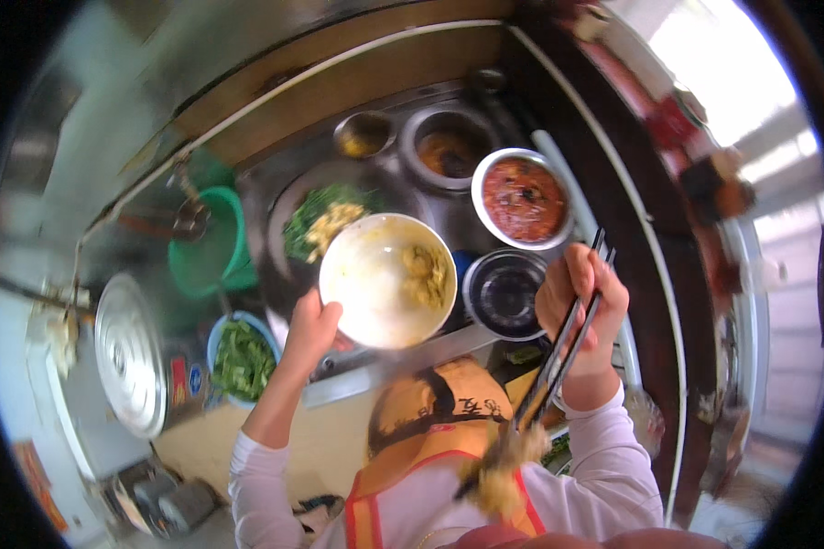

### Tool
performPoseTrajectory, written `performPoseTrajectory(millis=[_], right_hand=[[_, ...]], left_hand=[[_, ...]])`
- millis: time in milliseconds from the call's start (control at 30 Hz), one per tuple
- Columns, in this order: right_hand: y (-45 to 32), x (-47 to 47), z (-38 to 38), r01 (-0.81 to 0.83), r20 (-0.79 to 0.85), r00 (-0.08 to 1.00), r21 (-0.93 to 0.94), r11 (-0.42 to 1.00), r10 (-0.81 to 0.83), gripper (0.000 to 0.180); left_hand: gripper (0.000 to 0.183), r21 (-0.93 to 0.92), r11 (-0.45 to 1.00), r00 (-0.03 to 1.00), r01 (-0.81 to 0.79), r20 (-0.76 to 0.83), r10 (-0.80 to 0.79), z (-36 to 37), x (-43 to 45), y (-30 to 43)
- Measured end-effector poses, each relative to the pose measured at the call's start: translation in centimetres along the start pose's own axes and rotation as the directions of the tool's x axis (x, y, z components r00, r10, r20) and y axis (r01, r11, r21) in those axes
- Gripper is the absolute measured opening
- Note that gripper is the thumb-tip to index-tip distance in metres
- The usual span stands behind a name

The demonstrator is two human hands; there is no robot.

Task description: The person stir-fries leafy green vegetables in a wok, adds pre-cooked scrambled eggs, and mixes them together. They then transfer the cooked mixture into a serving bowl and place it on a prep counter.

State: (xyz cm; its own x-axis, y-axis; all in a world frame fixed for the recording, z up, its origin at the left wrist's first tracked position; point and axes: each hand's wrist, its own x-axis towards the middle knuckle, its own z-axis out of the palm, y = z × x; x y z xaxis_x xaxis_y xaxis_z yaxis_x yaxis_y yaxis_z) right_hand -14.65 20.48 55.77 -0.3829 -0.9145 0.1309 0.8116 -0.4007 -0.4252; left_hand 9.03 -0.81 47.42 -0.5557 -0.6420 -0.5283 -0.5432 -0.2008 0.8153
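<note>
My left hand (316,326) grips the rim of a white bowl (371,302), tilted, with some yellowish food (429,274) inside at its right side. My right hand (584,302) holds a pair of dark chopsticks (556,370); their tips point down towards my chest and pinch a blurred lump of yellowish food (498,480). Behind the white bowl, a wok (281,206) on the stove holds chopped greens (316,213) and a pile of yellow food (336,223). The white bowl hides part of the wok.
A bowl of red food (525,199), a dark round pot (505,295), a metal pot (446,147) and a small metal bowl (365,134) stand around the stove. At the left are a green basin (209,243), a blue-rimmed bowl of leafy greens (244,360) and a large metal lid (130,357).
</note>
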Motion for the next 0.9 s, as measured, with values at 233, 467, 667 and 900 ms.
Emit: performPoseTrajectory(millis=[233,467,667,900], right_hand=[[-5.1,-8.7,1.8,0.148,0.07,0.986,0.053,0.988,-0.151,0.033],[-12.1,-16.9,-4.6,0.649,-0.308,0.706,-0.082,0.757,-0.638,0.024],[-13.4,-24.6,-6.0,0.274,-0.233,0.22,-0.917,0.289,-0.947,0.022],[-9.8,-23.8,-6.9,-0.023,-0.269,0.359,-0.96,0.279,-0.894,0.021]], left_hand=[[0.032,0.034,0.991,0.877,-0.133,0.47,0.102,10.5,1.1,8.1],[0.033,0.102,0.955,0.738,-0.279,0.659,0.145,22.3,1.6,14.7],[0.03,0.129,0.914,0.697,-0.386,0.689,0.197,29.3,0.5,16.0],[0.03,0.128,0.905,0.716,-0.407,0.659,0.229,29.5,-0.1,14.1]])
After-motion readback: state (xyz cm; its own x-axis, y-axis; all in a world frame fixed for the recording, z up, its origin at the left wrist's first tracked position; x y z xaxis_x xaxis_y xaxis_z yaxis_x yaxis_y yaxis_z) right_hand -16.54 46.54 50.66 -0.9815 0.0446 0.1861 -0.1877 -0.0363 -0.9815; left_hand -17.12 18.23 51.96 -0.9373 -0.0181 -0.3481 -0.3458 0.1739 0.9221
